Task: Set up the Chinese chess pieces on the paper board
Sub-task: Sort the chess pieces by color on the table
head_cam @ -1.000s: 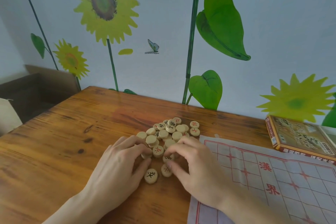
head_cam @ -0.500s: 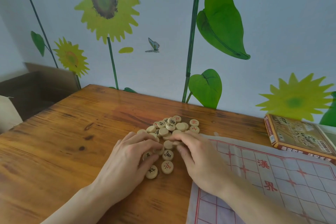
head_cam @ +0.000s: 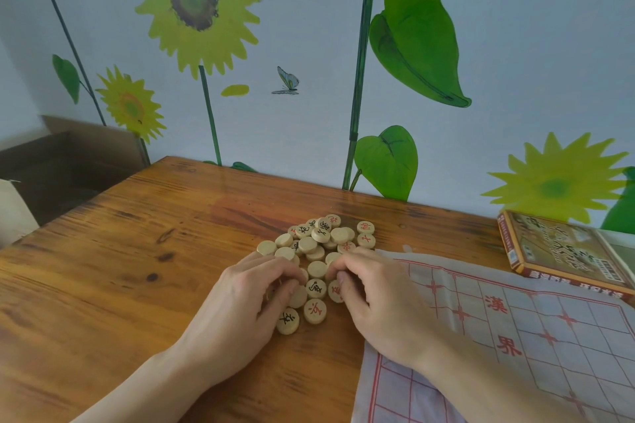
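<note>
The left hand (head_cam: 240, 299) lay palm down on the near edge of the pile of round pale wooden chess pieces (head_cam: 318, 251), its fingers curled over a few discs, though whether they actually pinched one could not be told. The right hand (head_cam: 372, 299) mirrored it from the other side, fingertips bent down onto the discs and thumb touching a red-marked piece; its grip was likewise unclear. Between the two hands sat a flat disc with a black character (head_cam: 316, 288), and just nearer the person lay a red-character disc (head_cam: 314, 310) beside another black-character disc (head_cam: 288, 320). The pile spread away from the hands, some pieces stacked, some showing blank smooth faces. All of it rested on the glossy, grained brown wooden table (head_cam: 120, 268). To the right lay the thin, creased white paper board with red grid lines (head_cam: 532, 326), bare of pieces, the right wrist resting on its edge. Farther right was a flat rectangular printed cardboard box (head_cam: 563, 247). Behind stood a pale blue wall with sunflower decals (head_cam: 498, 27).
</note>
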`<state>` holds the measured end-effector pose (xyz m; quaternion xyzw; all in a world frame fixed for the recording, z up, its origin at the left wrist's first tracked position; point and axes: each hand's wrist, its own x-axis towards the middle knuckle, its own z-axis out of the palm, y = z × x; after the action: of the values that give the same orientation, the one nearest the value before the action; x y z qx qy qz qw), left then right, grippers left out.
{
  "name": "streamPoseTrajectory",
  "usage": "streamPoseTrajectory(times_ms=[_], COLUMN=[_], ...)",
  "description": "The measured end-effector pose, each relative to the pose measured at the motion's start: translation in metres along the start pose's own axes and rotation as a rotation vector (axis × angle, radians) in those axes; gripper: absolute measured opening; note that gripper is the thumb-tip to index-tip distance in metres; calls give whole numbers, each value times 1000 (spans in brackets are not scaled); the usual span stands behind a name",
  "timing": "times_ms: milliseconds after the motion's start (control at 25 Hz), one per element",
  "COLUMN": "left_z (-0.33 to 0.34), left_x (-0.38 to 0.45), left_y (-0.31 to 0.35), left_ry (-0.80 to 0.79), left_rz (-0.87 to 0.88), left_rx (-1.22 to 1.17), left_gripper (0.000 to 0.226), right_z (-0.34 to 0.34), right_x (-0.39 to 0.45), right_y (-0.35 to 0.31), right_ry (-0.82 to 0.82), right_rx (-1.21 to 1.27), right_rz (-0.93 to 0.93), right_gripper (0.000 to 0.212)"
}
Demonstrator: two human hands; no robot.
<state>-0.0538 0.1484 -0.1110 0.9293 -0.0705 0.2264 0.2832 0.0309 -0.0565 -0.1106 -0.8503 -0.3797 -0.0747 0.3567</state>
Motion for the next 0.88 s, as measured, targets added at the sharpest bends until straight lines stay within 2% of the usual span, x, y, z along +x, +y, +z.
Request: streamPoseTrajectory(times_ms=[160, 320, 520, 760, 880], left_z=[1, 1, -2, -7, -6], left_x=[1, 0, -2, -10, -13], left_y=[-1, -2, 5, 11, 14], left_ry=[-39, -60, -58, -145, -159], left_rz=[-19, -25, -7, -21, -39], left_rx=[24, 40, 47, 161, 191], left_gripper=[13, 16, 15, 30, 29], right_z=[3, -2, -3, 1, -3], right_x=[-1, 8, 29, 22, 19], right_y=[2, 0, -5, -1, 0], right_ry=[-6, 10, -142, -100, -108], right_rx=[4, -56, -238, -190, -125], right_rz=[6, -41, -155, -125, -78], right_gripper=[13, 20, 27, 22, 19])
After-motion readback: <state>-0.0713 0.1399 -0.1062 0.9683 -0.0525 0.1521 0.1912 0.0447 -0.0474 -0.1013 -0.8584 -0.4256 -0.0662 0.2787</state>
